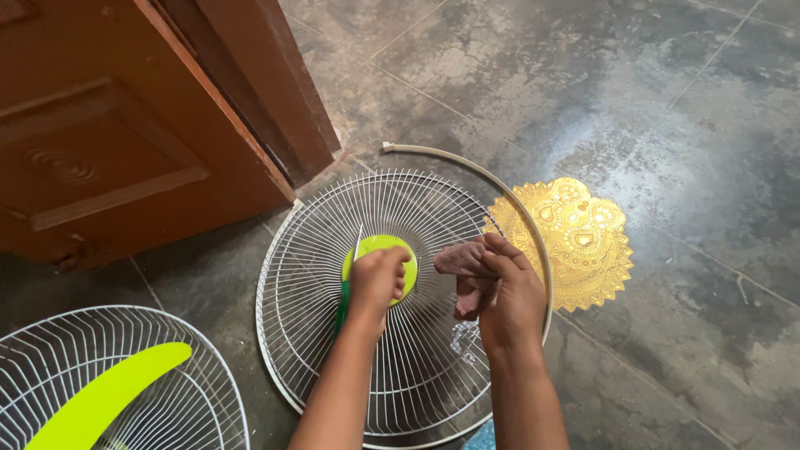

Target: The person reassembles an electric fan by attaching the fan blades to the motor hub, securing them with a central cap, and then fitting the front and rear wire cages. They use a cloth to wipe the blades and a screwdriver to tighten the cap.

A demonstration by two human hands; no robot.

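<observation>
White wire fan grille (317,275) with lime-green hub (379,248), second white grille (167,392) with lime-green blade (108,392), dusty-pink rag (462,260), gold filigree-patterned mat (583,242), reddish-brown door (108,125), mottled dark-grey floor (667,100).

Home interior, floor level: mottled grey tiled floor (667,100), brown panelled wooden door (100,142), gold ornamental mat (583,242), dismantled white fan grilles (308,275) laid out.

No packages, labels, signs, screens.

Soft daylight, sharp focus.
Pale glare on the dark grey stone floor (583,133); faint shadows; edges perhaps slightly bowed.
</observation>
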